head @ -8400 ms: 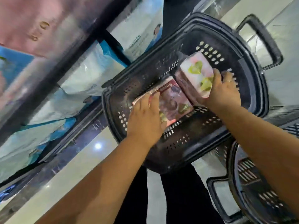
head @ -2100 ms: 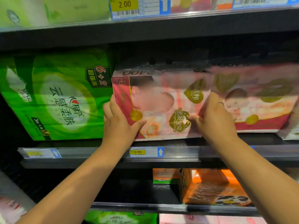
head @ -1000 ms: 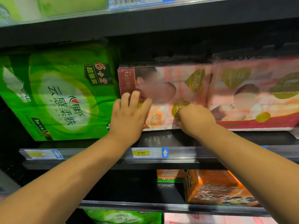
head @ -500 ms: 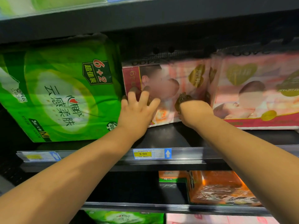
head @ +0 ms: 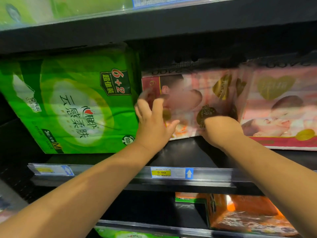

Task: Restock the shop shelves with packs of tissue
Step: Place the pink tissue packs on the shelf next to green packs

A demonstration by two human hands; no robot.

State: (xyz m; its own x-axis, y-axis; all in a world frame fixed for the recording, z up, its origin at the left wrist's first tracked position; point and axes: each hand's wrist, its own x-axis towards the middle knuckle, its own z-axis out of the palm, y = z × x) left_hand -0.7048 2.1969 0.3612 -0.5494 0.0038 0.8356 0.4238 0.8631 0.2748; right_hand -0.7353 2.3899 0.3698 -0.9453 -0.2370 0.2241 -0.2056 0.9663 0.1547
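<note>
A pink tissue pack [head: 188,93] stands on the black middle shelf [head: 185,153], set well back from the front edge. It sits between a large green pack [head: 73,107] and another pink pack [head: 279,107]. My left hand [head: 152,124] presses on its lower left front with fingers spread and straight. My right hand [head: 221,129] is curled into a fist, its knuckles against the pack's lower right front. The pack's bottom edge is partly hidden behind both hands.
A price rail with a yellow 9.90 tag [head: 162,172] runs along the shelf front. Above is another shelf with green packs [head: 25,11]. Below, orange packs [head: 248,215] stand on a lower shelf, with green ones under that.
Over the last second both hands have pushed the pink pack deeper onto the shelf. My left fingers have spread a little wider.
</note>
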